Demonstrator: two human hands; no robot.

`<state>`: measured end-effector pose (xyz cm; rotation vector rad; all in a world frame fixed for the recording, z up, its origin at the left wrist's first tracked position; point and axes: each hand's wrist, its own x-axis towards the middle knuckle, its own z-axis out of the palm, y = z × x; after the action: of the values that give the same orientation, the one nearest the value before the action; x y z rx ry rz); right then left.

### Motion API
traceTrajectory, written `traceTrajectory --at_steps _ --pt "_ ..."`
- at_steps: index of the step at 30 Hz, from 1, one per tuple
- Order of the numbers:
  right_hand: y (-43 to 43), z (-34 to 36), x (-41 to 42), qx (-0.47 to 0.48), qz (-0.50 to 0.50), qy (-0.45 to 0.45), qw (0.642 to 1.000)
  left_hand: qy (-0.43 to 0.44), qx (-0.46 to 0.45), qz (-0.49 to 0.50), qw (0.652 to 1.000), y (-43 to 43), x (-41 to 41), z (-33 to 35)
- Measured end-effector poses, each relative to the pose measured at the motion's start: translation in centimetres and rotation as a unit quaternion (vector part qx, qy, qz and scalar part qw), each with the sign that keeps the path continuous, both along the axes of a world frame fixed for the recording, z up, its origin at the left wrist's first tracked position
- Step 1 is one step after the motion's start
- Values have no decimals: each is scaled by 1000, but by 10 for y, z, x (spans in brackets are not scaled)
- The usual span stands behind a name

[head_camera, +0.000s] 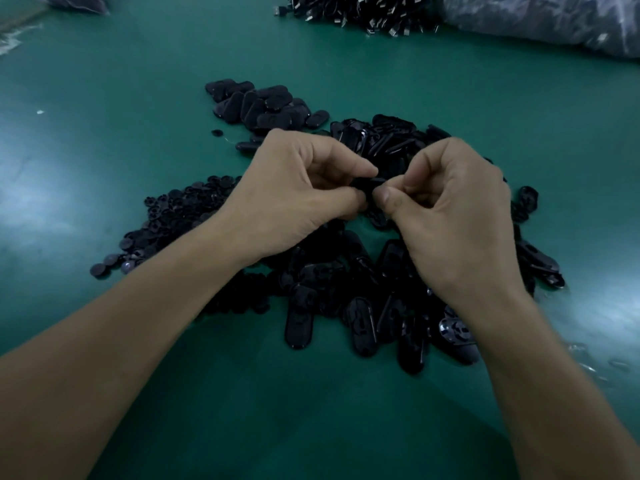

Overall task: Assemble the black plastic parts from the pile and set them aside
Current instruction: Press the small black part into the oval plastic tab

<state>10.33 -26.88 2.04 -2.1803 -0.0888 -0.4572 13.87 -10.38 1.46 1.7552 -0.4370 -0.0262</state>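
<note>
Here it is, the small black part (370, 187), held up over the middle of the green tabletop (138, 98), right above the pile. I judge it very light and stiff, hard moulded plastic with a slick skin, so I take it by its ends and should press squarely, or it could skew or pop away. It looks plain black with a faint sheen. My fingertips cover most of it, so I cannot tell whether it is 1 piece or 2 being mated. My left hand (287, 192) pinches its left end between thumb and forefinger, the other fingers curled under. My right hand (457, 213) pinches the right end the same way, the rest tucked toward the palm. Beneath my wrists the long oval shells (363, 320) sprawl toward the near edge and off to the right. A heap of little round discs (166, 220) sits on the left. Toward the far edge lies a tidier cluster of ovals (263, 105), probably the finished ones. Beyond, at the far edge, there is another dark pile (363, 12) beside a clear plastic bag (554, 26).
</note>
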Motion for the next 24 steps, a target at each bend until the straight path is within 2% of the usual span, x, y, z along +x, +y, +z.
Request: traceTrajectory --at_steps 7,16,20,24 --pt "10 -4 -3 -4 -42 -38 998 -72 58 57 994 -6 -3 -6" --pt "11 -6 -1 40 19 -30 999 -126 100 121 979 -5 0 -10" --pt "5 -8 3 29 20 -25 999 -79 83 100 988 -4 2 -9" --pt "-4 -8 7 49 57 19 997 43 -39 21 998 1 7 -5"
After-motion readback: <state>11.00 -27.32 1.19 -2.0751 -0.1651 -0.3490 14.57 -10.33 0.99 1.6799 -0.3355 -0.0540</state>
